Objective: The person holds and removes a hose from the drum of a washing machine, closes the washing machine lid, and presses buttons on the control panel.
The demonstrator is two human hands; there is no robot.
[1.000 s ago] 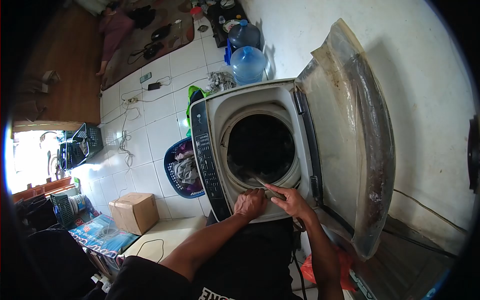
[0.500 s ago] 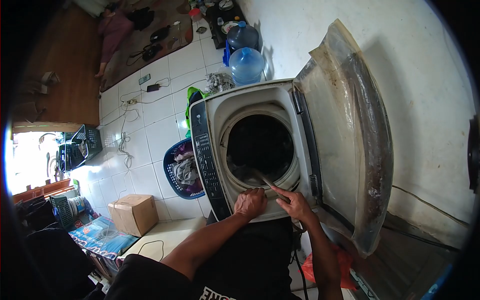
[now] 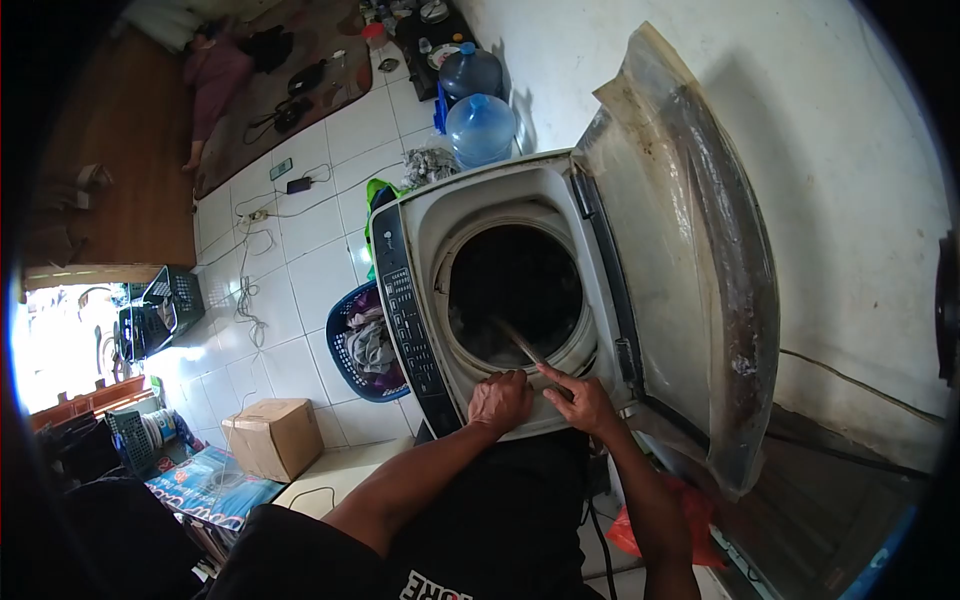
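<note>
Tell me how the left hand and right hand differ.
The left hand rests on the near edge of the washing machine; the right hand holds a hose-like tube. The left hand's fingers curl; the right hand's index finger extends. Both are bare.

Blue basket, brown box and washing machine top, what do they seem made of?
The blue basket looks like smooth plastic, going by its regular holes. The brown box seems matte cardboard, with flat panels and creased edges. The washing machine top looks like pale, moulded plastic from its rounded rim, possibly painted metal.
</note>
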